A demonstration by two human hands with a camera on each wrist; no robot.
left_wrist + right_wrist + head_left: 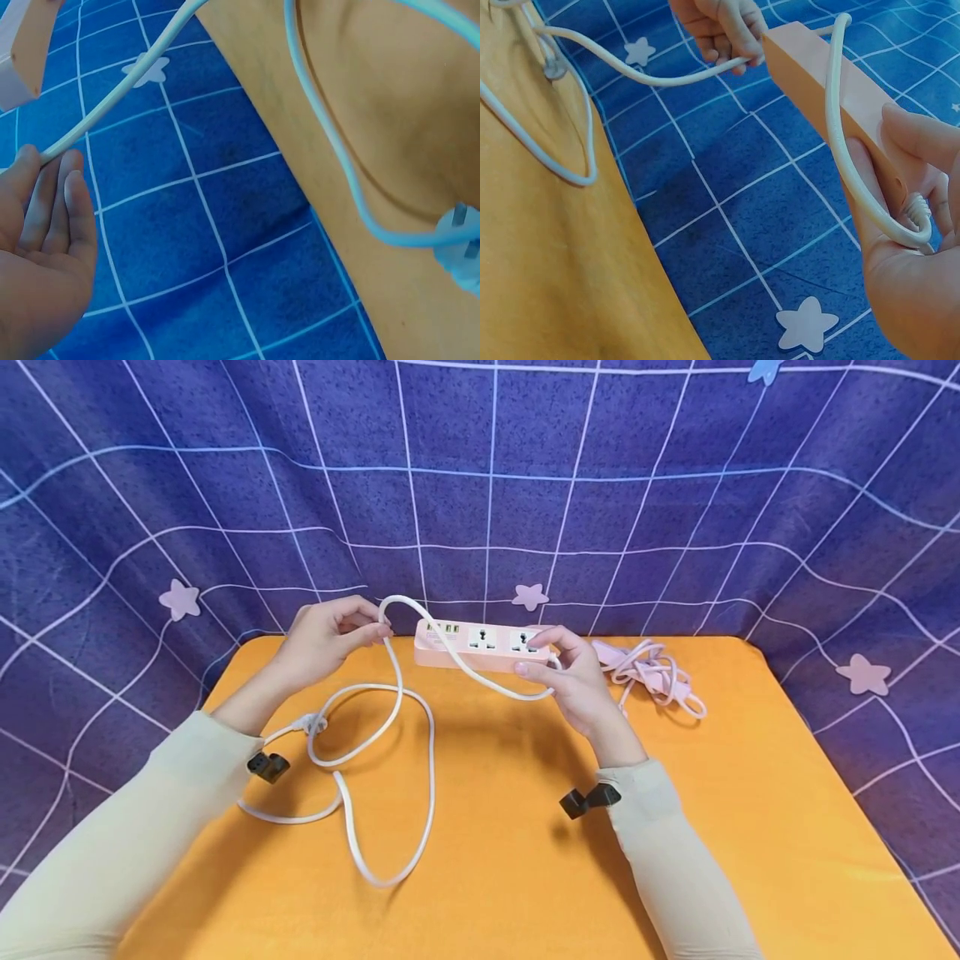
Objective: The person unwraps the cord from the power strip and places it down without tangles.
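Note:
A pink power strip (480, 646) is lifted just above the far side of the orange table (510, 860). My right hand (536, 662) grips its right end, where its white cable (390, 710) leaves it. In the right wrist view the fingers (915, 142) curl round the power strip (817, 75) and the cable (836, 150) bends across the palm. My left hand (375, 627) pinches the cable in a raised loop left of the strip; the fingers (45, 195) close on the cable (112, 105). The rest of the cable lies in loops on the table, ending in a white plug (311, 724).
A bundled pink cord (652, 672) lies on the table right of the strip. A blue-purple cloth with a white grid and stars (487, 485) hangs behind and round the table. Black wrist cameras (267, 766) sit on both sleeves.

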